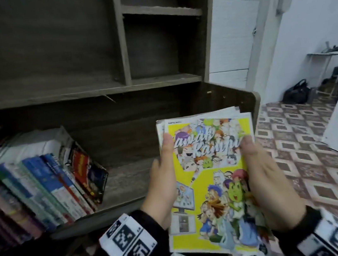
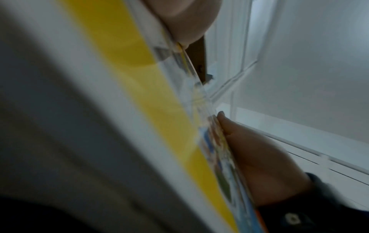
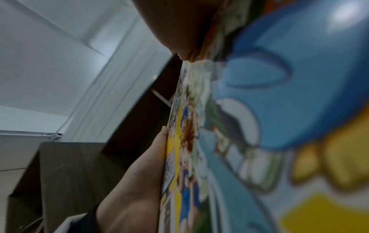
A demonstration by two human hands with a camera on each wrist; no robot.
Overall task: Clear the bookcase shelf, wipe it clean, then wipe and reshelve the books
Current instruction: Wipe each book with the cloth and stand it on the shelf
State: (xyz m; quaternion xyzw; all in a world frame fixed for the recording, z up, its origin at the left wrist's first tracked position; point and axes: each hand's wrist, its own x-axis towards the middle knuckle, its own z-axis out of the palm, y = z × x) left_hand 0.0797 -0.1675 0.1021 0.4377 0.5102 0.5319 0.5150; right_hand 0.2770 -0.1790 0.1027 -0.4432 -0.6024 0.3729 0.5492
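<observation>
Both hands up in front of the bookcase (image 1: 122, 47), holding a small stack of thin comic books (image 1: 209, 172) between them, yellow cartoon cover facing up at the head cam. Left hand (image 1: 162, 180) grips the stack's left edge: thumb lies along the cover near the top corner, fingers wrapped underneath out of sight. Right hand (image 1: 266, 177) grips the right edge, thumb pressed on the cover by the title lettering, remaining fingers hidden behind. Stack sits in the air just off the lower shelf (image 1: 127, 177), toward its right end, not touching it. Page edges of more issues peek out behind the top one. Left part of that shelf holds a row of books (image 1: 48, 184) leaning right. Upper compartments are bare wood. Right of the bookcase: patterned floor tiles (image 1: 312, 162), a dark bag (image 1: 296, 92) by the white wall. Wrist cams are blurred, showing mostly the cover edge-on and the opposite hand.
</observation>
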